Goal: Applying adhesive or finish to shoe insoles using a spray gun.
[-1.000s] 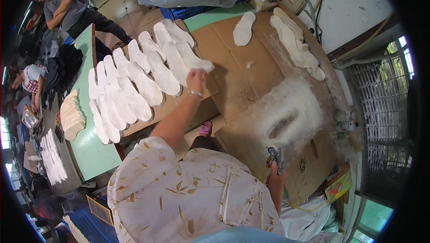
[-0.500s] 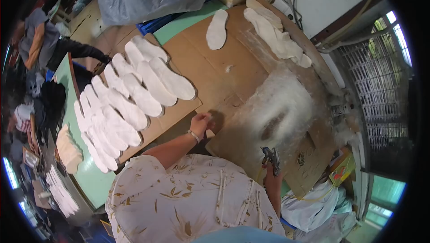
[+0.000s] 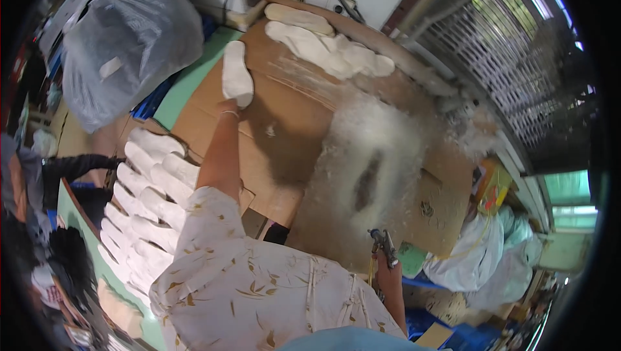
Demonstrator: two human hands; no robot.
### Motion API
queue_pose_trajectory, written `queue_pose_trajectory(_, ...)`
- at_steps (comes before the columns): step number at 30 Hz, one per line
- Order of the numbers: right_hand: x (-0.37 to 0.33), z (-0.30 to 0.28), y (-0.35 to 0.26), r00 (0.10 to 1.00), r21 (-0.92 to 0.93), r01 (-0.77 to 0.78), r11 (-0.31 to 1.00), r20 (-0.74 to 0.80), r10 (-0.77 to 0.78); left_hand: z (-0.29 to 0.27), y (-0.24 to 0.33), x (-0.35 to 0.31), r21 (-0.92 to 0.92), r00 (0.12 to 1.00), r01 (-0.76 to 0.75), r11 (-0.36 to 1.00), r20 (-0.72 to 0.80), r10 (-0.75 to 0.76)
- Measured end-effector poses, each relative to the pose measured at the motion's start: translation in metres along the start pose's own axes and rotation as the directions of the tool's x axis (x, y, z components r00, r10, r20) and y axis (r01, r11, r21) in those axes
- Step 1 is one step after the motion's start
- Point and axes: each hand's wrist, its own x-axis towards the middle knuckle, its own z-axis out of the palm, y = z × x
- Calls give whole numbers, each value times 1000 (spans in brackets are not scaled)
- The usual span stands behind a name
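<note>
My left arm stretches to the far left of the cardboard, and my left hand (image 3: 230,106) is at the near end of a single white insole (image 3: 237,74). The insole covers most of the fingers, which appear closed on its edge. My right hand (image 3: 389,276), low on the right, is wrapped around a spray gun (image 3: 383,247) with a thin yellowish hose. In front of the gun lies a cardboard sheet (image 3: 310,225) coated in whitish residue around a darker, elongated patch. Several white insoles (image 3: 152,203) overlap in rows at the left.
Along the far edge lies a pile of pale insoles (image 3: 336,53). A large plastic bag (image 3: 139,40) bulges at the upper left. Beyond the cardboard's right side is a metal grille (image 3: 511,47); white sacks (image 3: 475,254) stand below it. Another person's dark-clothed limb (image 3: 87,168) shows at the left.
My left hand has moved from the cardboard's near edge up to the lone insole. The view has turned, shifting the scene leftward. My right hand still holds the spray gun.
</note>
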Motion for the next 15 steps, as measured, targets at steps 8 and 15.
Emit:
queue_pose_trajectory(8, -2, -6, 15, 999, -25, -51, 998, -10, 51, 36, 138, -152, -537, 819, -279, 796, 300, 489)
queue_pose_trajectory(15, -18, -31, 22, 994, 44, 97, 994, -45, -95, 93, 138, -320, -613, 607, -151, 776, 562, 562)
